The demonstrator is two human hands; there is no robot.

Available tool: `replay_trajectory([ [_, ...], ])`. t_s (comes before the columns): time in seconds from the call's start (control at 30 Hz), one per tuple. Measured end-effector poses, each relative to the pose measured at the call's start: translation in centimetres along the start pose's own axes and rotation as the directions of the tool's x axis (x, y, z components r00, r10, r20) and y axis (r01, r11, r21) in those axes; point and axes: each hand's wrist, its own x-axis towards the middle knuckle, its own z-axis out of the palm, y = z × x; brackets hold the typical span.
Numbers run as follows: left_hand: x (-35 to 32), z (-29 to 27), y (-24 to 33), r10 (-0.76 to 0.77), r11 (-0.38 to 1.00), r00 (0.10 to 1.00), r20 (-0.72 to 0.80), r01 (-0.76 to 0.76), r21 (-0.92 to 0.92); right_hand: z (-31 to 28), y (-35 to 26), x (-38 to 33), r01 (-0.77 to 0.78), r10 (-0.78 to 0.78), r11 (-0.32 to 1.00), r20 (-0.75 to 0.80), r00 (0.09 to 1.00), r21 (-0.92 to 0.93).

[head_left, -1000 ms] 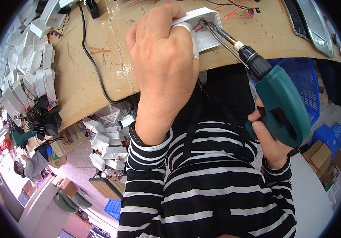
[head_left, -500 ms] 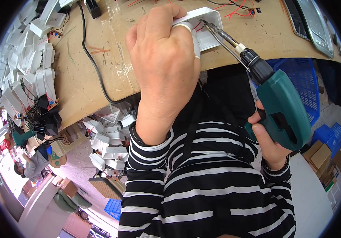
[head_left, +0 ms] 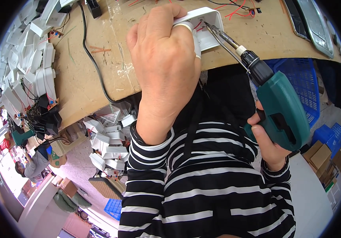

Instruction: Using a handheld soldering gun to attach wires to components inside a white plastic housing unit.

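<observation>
My left hand [head_left: 162, 59] is closed around a white plastic housing [head_left: 208, 43] near the table's front edge, its open side facing right. Thin red wires [head_left: 197, 25] show inside the housing, but my fingers hide much of the rest. My right hand [head_left: 271, 150] grips a green soldering gun [head_left: 285, 103] from below, the index finger by its trigger. The gun's metal tip and thin feed tube point up and left into the housing, close to a small terminal on the inner wall. Whether the tip touches it, I cannot tell.
White housings with wires [head_left: 39, 79] are piled along the table's left side, and more [head_left: 109, 144] sit below the edge. A black cable [head_left: 93, 59] crosses the tabletop. Red wires [head_left: 237, 12] lie behind the housing. A blue crate [head_left: 301, 85] stands at right below the table.
The soldering gun's tip has drawn back slightly to the right and down inside the housing. My left hand and the housing have hardly moved.
</observation>
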Motion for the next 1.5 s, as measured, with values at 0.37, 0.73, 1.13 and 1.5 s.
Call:
replay_trajectory([
  [0.37, 0.3, 0.5, -0.8, 0.006, 1.000, 1.000, -0.011, -0.006, 0.020, -0.6, -0.4, 0.2, 0.113, -0.113, 0.993, -0.011, 0.994, 0.042],
  [0.73, -3.4, -0.6, -1.5, -0.290, 0.853, 0.948, -0.133, 0.193, -0.485, -0.2, 0.0, -1.3, 0.152, -0.124, 0.986, -0.308, 0.943, 0.067],
  [1.13, -5.3, -13.7, -11.9, -0.852, 0.497, 0.292, -0.434, 0.195, -0.846, -0.4, -0.7, -0.2, 0.186, -0.136, 0.971, -0.293, 0.946, 0.150],
  [1.5, -6.2, -21.9, -33.0, -0.830, 0.552, 0.481, -0.284, 0.782, -0.288, -1.0, -0.6, -0.1, 0.167, -0.100, 0.957, -0.272, 0.957, 0.236],
])
